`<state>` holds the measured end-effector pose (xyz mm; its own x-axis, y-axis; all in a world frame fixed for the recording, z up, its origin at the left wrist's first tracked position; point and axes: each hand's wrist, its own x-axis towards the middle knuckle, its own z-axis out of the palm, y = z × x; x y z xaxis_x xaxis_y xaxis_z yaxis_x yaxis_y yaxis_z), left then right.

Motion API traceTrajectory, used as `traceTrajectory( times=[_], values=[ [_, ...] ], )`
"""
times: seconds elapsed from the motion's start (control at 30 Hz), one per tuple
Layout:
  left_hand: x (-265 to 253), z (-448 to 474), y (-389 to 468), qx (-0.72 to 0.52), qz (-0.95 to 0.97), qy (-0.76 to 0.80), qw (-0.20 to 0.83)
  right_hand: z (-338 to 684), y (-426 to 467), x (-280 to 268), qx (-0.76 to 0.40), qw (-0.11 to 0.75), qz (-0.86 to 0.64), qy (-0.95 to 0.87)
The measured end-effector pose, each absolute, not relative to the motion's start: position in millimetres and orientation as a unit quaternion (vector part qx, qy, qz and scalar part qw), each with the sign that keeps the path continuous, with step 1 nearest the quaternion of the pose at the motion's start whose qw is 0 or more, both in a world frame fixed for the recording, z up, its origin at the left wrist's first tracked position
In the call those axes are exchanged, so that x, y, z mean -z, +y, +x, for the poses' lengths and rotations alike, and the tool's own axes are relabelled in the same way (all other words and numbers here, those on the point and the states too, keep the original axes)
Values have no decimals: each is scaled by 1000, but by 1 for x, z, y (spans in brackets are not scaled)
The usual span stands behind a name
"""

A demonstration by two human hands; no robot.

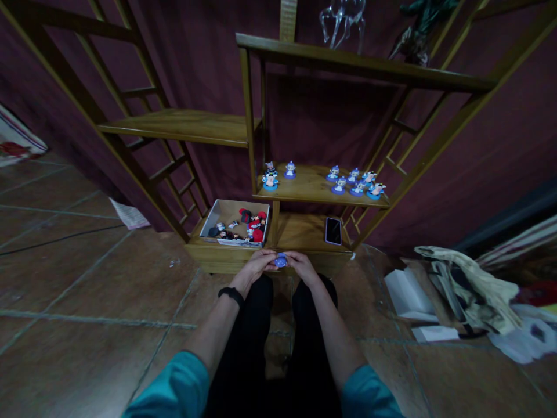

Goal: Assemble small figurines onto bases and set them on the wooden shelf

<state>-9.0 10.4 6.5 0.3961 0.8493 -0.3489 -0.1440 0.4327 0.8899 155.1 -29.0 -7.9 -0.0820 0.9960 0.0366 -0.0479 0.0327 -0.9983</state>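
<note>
Between my two hands, just in front of the low shelf, is a small purple figurine (pixel 281 260). My left hand (pixel 260 264) pinches it from the left, and my right hand (pixel 301 265) grips its right side. Fingers cover part of it, so its details cannot be made out. Behind, on the middle shelf board (pixel 304 188), stand several similar purple-and-white figurines (pixel 339 186), with one apart at the left (pixel 289 169). Pink-and-blue figurines (pixel 270 182) stand at both ends of that board. An open box (pixel 209 223) beyond my left hand holds several small figures in red, black and white.
A phone (pixel 333 231) lies on the lower board at right. Wooden shelf posts (pixel 275 223) rise between the compartments. A glass animal (pixel 343 20) stands on the top board. On the floor at right lie a white box (pixel 409 293), cloth (pixel 474 290) and a plastic bag (pixel 528 334).
</note>
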Motion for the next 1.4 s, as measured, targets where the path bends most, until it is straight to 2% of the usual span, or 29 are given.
traceTrajectory(
  times=[0.27, 0.53, 0.73, 1.0, 1.4],
  values=[
    [-13, -6, 8, -354, 353, 442, 745, 149, -30, 1, -611, 529, -436, -395],
    [-23, -10, 1, -328, 379, 362, 786, 142, -25, 3, -624, 575, -443, -291],
    [-19, -6, -1, -339, 393, 362, 774, 143, -30, -4, -632, 588, -415, -288],
    [-6, 0, -1, -376, 376, 377, 758, 146, -32, -3, -640, 547, -431, -324],
    [-10, 6, -2, -376, 364, 424, 739, 138, -33, -4, -645, 546, -410, -343]
  ],
)
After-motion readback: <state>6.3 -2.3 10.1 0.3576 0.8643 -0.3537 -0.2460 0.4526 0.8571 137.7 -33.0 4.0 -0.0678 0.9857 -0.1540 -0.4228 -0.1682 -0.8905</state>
